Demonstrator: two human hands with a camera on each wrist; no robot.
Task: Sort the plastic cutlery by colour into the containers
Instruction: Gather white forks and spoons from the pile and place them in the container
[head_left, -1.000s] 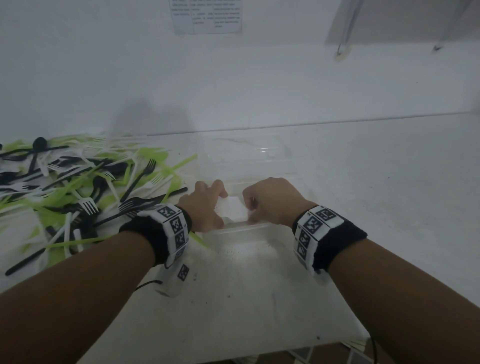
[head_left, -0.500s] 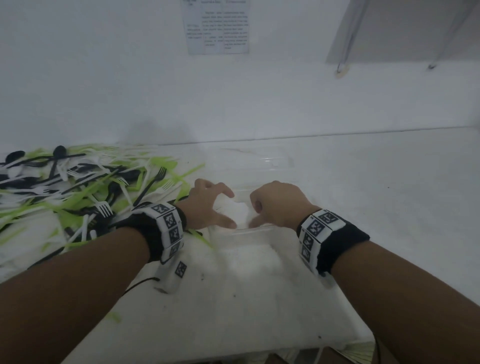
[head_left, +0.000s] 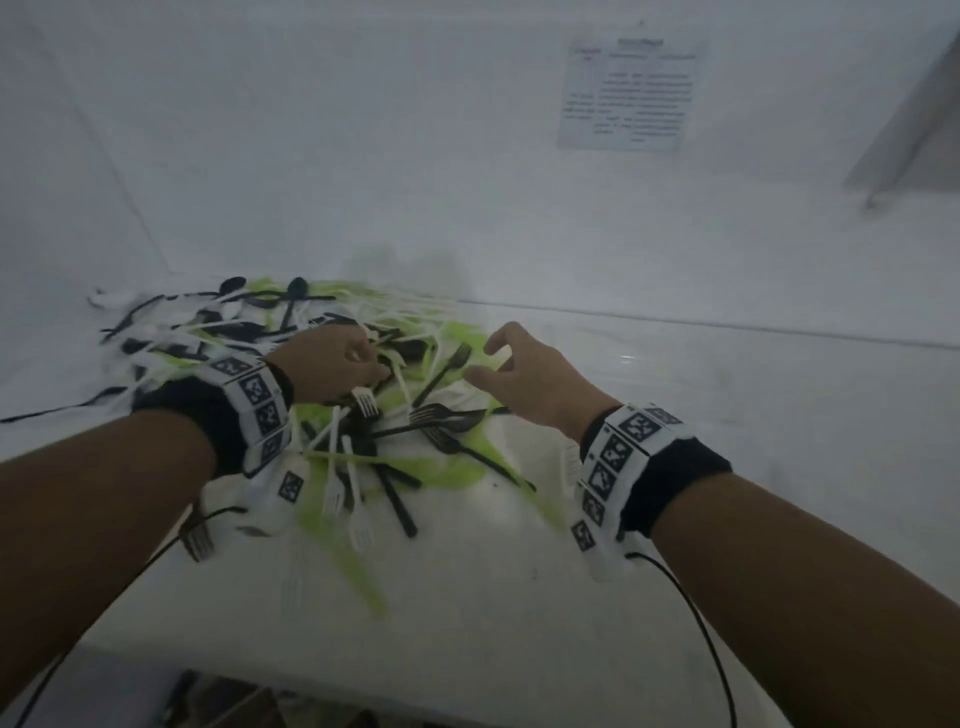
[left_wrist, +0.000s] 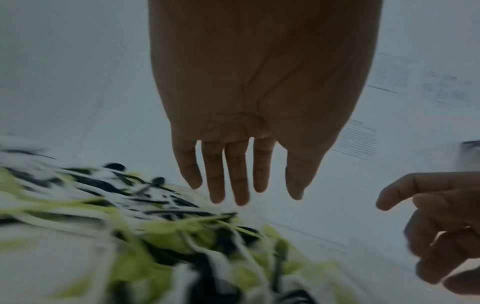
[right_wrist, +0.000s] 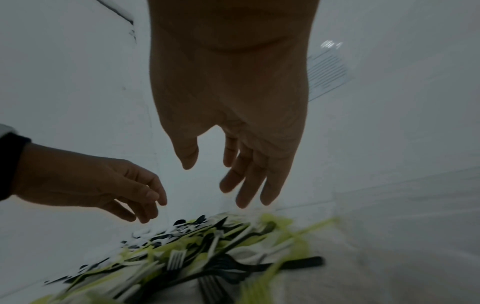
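Left hand (head_left: 332, 364) and right hand (head_left: 524, 379) above mixed pile of black, white and green cutlery (head_left: 363, 415) on white table (head_left: 519, 597), fingers of both loosely spread, holding nothing.

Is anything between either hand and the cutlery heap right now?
Nothing visible. The left hand and the right hand both hover open just above the heap of cutlery, with only air beneath the fingers. No container shows in these views.
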